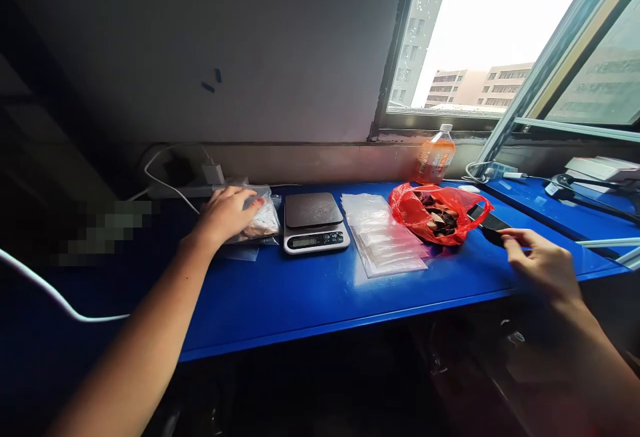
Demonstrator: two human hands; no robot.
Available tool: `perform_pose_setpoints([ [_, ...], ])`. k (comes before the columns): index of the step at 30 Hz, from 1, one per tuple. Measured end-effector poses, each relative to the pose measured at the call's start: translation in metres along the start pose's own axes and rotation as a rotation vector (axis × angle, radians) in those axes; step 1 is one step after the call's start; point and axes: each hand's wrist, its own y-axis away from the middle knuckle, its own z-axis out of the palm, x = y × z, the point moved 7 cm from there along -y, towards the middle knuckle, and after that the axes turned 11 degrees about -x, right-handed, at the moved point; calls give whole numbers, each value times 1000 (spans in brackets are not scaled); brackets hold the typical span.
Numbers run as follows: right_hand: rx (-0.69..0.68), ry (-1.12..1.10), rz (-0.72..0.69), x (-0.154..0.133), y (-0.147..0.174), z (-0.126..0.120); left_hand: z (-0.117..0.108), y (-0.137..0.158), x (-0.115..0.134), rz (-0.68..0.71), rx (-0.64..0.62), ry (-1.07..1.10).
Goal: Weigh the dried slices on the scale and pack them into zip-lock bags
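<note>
My left hand (227,213) lies over a filled clear plastic bag (265,221), fingers stretched and resting on it; other bags lie partly hidden under it. Just right of that stands a kitchen scale (314,220), its grey platform bare and its display unreadable. Beside the scale is a stack of flat clear plastic bags (377,230). An open red plastic bag (413,213) holds dark and pale dried pieces (443,218). To its right, my right hand (543,260) pinches a small black flat object (493,236), whose kind I cannot make out.
A bottle of orange drink (436,157) stands behind the red bag by the window. A dark phone-like slab (495,219) lies near my right hand. White cables, a charger (213,173), a metal frame (530,70) and white boxes (603,171) surround the blue table (300,297).
</note>
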Motion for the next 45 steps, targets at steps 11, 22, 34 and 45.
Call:
perform_pose_setpoints([
  [11, -231, -141, -941, -308, 17, 114, 24, -2, -9, -31, -212, 3],
  [22, -129, -343, -922, -272, -32, 76, 4, 9, 15, -14, -96, -6],
  [34, -494, 70, -216, -98, -79, 89, 1, 17, 52, 141, 31, 185],
  [45, -84, 136, -171, -87, -110, 62, -2, 15, 48, 135, 44, 194],
])
